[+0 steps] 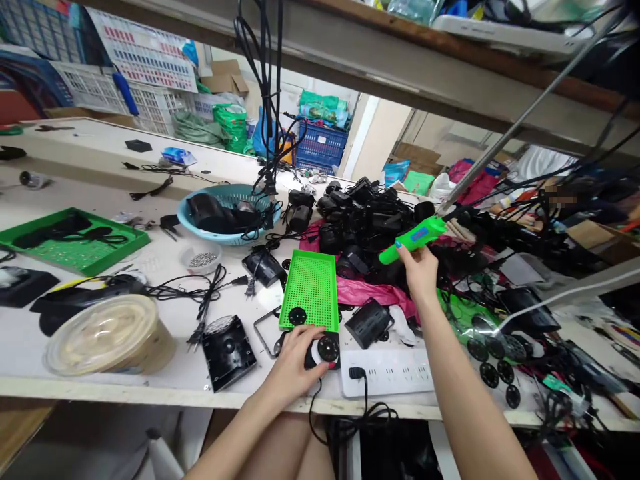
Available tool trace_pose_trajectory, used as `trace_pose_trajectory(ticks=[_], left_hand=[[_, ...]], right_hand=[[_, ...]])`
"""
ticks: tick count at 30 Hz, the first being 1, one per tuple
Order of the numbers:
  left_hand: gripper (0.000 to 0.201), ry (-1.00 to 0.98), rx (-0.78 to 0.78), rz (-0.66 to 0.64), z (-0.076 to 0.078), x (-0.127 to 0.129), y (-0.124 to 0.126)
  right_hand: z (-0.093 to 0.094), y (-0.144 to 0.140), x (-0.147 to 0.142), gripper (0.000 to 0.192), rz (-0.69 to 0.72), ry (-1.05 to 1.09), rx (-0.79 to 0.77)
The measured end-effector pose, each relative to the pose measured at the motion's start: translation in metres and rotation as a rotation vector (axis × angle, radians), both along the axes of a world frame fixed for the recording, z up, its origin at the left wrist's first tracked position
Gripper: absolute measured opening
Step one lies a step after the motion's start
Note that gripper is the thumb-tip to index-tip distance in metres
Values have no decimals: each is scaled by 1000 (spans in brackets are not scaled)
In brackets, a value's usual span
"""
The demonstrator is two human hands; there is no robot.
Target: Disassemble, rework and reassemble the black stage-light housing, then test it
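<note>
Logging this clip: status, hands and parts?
Left hand on black disc unit at bench edge. Right hand holds green tool raised. Green tray, power strip close by.

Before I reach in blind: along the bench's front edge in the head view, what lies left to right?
Round lidded tub → black square unit → left hand on a black disc part → white power strip → loose black discs.

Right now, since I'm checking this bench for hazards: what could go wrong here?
1. The right hand lifts the green power tool above a pile of black parts; its cord could snag in the tangled cables.
2. The left hand steadies a small round part near the table edge; it might slip off.
3. The white power strip lies close beside that hand.
</note>
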State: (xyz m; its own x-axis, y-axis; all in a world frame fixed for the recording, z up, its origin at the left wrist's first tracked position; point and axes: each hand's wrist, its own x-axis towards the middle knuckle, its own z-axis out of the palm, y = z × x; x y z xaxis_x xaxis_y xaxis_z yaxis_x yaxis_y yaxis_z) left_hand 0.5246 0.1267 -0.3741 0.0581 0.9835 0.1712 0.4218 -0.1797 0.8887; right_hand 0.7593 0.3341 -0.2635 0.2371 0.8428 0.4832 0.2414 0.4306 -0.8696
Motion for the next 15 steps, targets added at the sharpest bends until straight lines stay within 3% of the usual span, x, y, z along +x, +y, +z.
trace_pose_trajectory(ticks=[3,6,8,12,15], left_hand=[[61,-3,12,-30,1,3,-7],[69,-65,-42,-53,-3,5,-10],[68,-88,-46,-46,-6,7,-11],[69,-128,-10,-51,-12,8,-10],[67,-136,12,-61,-14,9,-9]], right_hand=[[-4,-27,-12,44,-60,75,45],[-7,-70,-29,38,-17,170,40],[-4,-100,-41,40,80,222,24],[9,-149,-63,71,397,377,82],[13,-168,-76,67,442,445,88]])
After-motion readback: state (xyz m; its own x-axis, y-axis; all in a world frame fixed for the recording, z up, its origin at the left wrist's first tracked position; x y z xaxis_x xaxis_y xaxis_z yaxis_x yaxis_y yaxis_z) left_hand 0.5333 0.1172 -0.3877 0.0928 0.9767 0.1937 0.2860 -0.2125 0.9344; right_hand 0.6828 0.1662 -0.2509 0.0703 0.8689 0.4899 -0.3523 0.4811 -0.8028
